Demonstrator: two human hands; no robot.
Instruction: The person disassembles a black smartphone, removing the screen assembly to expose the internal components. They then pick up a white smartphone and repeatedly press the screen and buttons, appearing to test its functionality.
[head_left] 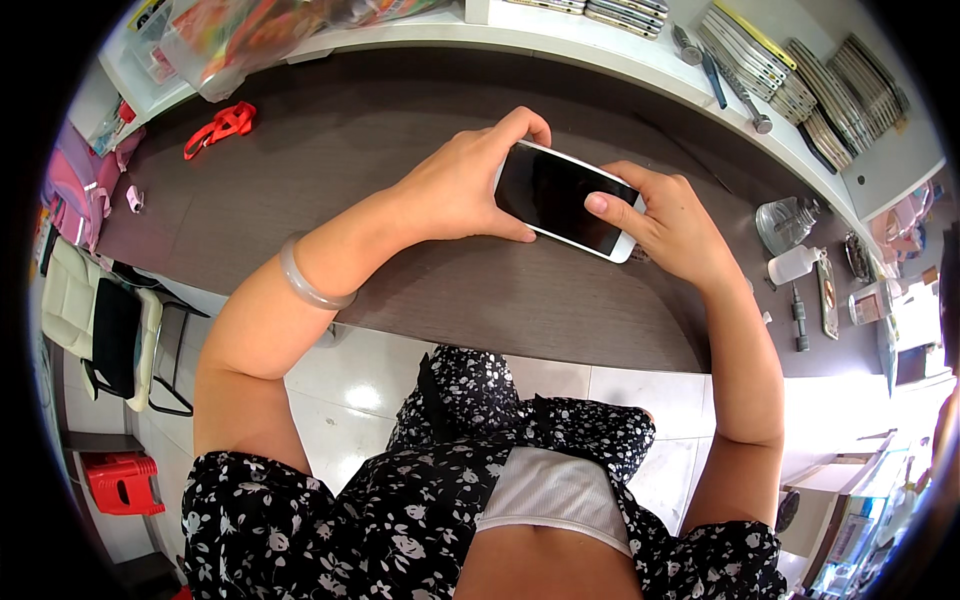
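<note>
A white-framed smartphone [555, 190] with a dark screen is held lengthwise, slightly tilted, over the dark brown desk [420, 300]. My left hand [475, 185] grips its left end, thumb along the near edge and fingers curled around the far corner. At the other end, my right hand [665, 215] holds the phone with the thumb lying on the screen and the fingers behind it. The phone's back is hidden.
Red straps [222, 128] lie at the desk's far left. On the right are a glass jar [785, 225], a white bottle [793, 265], a screwdriver [799, 318] and another phone [827, 295]. A white shelf [640, 70] behind carries stacked phone parts [745, 55] and tools.
</note>
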